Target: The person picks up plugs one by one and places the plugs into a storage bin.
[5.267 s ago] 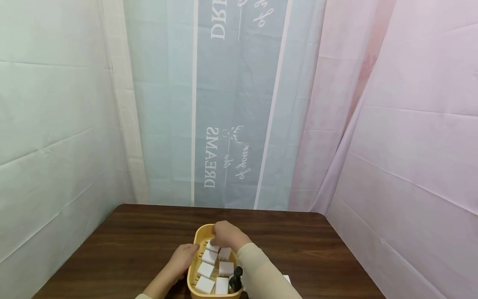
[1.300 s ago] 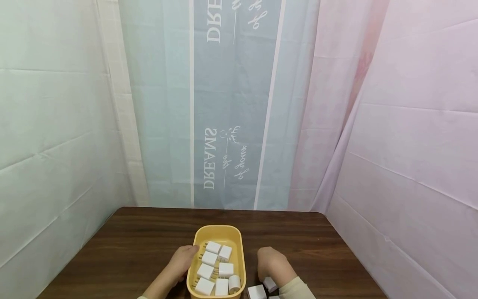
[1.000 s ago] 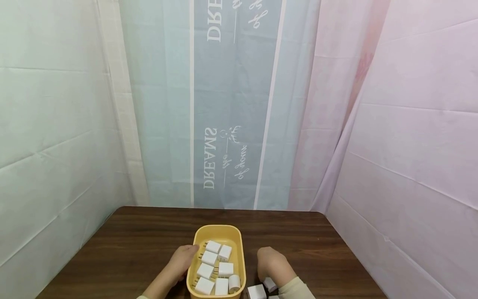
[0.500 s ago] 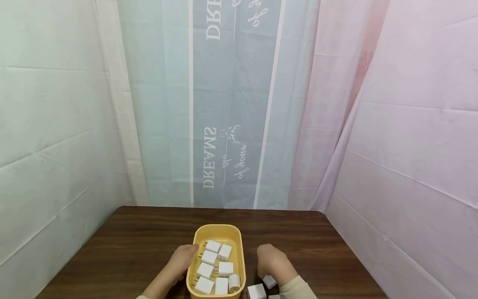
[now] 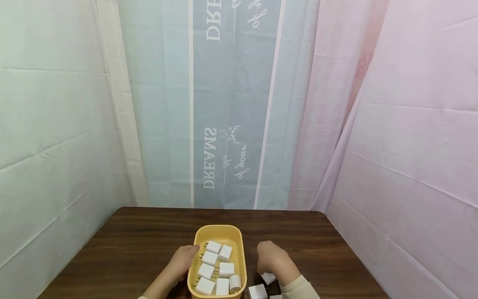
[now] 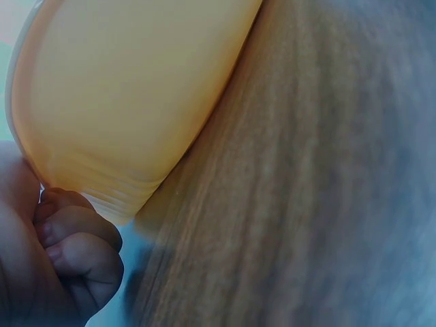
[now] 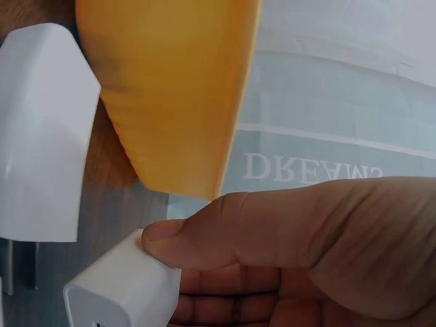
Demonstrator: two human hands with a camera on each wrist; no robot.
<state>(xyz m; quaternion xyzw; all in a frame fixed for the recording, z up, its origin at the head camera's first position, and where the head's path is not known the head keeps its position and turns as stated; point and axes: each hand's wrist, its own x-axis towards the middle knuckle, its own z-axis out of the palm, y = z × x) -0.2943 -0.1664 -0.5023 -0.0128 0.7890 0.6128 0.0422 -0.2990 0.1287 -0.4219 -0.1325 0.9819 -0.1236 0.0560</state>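
Observation:
A yellow basket (image 5: 218, 229) stands in the middle of the near table in the head view, with several white charger plugs (image 5: 205, 285) lying inside. My left hand (image 5: 182, 261) holds its left side, thumb at the rim; the left wrist view shows curled fingers (image 6: 82, 238) against the basket's end. Right of the basket, my right hand (image 5: 275, 262) pinches a white USB charger (image 7: 126, 283) between thumb and fingers, low over the table. The held charger's socket face points toward the bottom of the right wrist view. Another charger (image 7: 44, 136) with two metal prongs lies between it and the basket.
One charger (image 5: 257, 292) lies on the dark wooden table (image 5: 298, 232) beside the basket, and part of another (image 5: 276, 297) shows at the lower frame edge. A cylindrical white plug (image 5: 235, 283) sits in the basket's near right corner. Curtains hang around the table.
My right hand was inside the basket's far end about five seconds ago and is now at the chargers to its right. Lately it has edged slightly forward with one charger. The left hand has stayed put.

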